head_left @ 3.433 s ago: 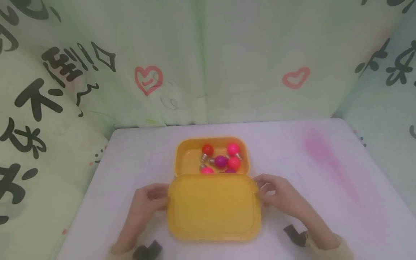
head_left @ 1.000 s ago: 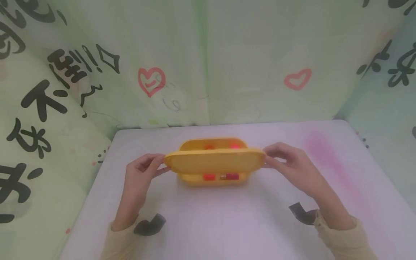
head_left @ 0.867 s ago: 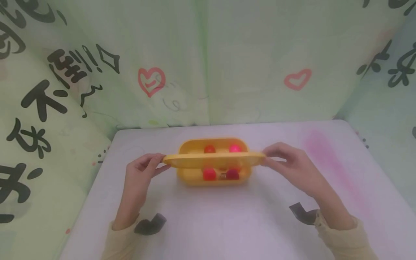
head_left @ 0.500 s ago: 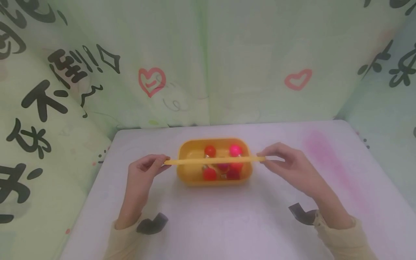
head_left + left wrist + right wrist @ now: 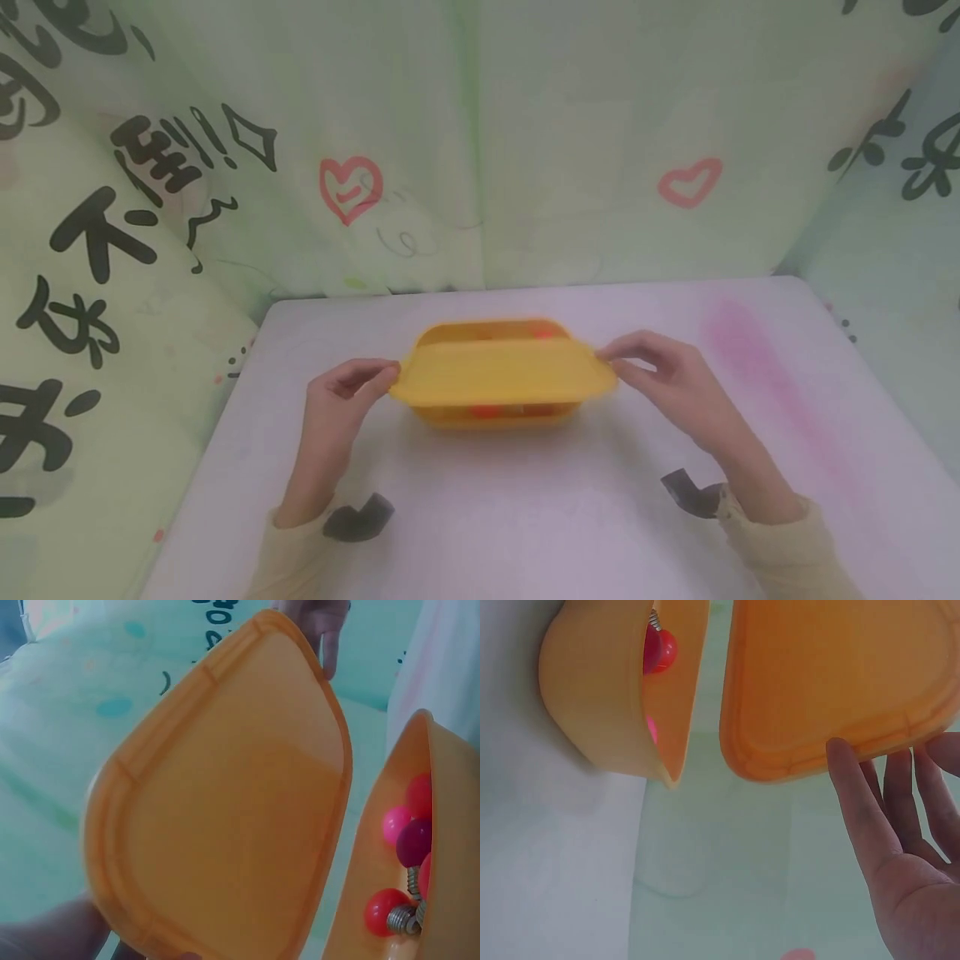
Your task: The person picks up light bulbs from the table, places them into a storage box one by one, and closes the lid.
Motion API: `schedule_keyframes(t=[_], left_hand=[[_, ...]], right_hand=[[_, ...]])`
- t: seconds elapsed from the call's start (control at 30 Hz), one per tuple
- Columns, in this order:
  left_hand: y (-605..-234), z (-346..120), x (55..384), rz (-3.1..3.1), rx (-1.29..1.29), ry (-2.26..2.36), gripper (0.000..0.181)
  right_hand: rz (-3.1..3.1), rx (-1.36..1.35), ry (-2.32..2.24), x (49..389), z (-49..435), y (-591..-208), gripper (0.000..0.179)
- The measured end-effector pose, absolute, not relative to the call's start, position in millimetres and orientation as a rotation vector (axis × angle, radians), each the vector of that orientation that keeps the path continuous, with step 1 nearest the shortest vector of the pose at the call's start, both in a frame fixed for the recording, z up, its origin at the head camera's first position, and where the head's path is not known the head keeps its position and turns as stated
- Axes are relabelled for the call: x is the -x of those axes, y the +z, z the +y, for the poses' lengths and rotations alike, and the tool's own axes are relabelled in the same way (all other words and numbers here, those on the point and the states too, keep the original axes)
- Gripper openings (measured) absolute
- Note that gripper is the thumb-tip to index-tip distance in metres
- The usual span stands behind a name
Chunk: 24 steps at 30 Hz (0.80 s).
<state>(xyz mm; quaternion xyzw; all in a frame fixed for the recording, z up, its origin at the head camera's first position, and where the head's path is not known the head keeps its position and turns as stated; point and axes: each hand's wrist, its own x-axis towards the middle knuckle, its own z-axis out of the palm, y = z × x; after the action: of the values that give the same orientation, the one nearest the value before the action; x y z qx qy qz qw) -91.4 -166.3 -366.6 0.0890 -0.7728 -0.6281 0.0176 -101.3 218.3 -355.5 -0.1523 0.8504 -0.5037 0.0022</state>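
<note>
A yellow plastic lid (image 5: 502, 371) hangs tilted over a yellow box (image 5: 491, 422), a gap between them in both wrist views. My left hand (image 5: 337, 408) pinches the lid's left end. At the right end, my right hand (image 5: 667, 379) holds the lid between thumb and fingers. Inside the box lie several small round bulbs with metal screw bases, among them a purple bulb (image 5: 415, 841) and a red bulb (image 5: 386, 911). From the head view the lid hides most of them. The right wrist view shows a fingertip against the lid's rim.
The box stands near the far edge of a white table (image 5: 510, 517) with a pink stain (image 5: 757, 375) on its right. Behind and beside the table hangs a pale green curtain (image 5: 570, 150) with hearts and dark writing. Black straps (image 5: 360, 518) show at both wrists.
Both hands have raised the lid from in front of the box to above it. Over the last half second it has tipped from edge-on to showing its broad face.
</note>
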Motion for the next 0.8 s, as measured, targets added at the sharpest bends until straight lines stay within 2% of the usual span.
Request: schedule_keyframes(t=[0.1,0.43,0.8], left_hand=[[-368.8,-167.4,91.0,-2.393,-0.241,-1.963,0.029],[-381.5,-166.5,94.1,-2.189,-0.121,-2.11,0.035],[-387.1,-167.7,96.1,-2.274,-0.207,-2.181,0.061]], right_hand=[[2.653,0.464,-1.616,101.9,217.0,-357.1,0.021],[2.674,0.39,-1.757,102.1,208.3,-365.0,0.028],[2.591,0.247,-1.797,104.4,205.2,-375.0,0.047]])
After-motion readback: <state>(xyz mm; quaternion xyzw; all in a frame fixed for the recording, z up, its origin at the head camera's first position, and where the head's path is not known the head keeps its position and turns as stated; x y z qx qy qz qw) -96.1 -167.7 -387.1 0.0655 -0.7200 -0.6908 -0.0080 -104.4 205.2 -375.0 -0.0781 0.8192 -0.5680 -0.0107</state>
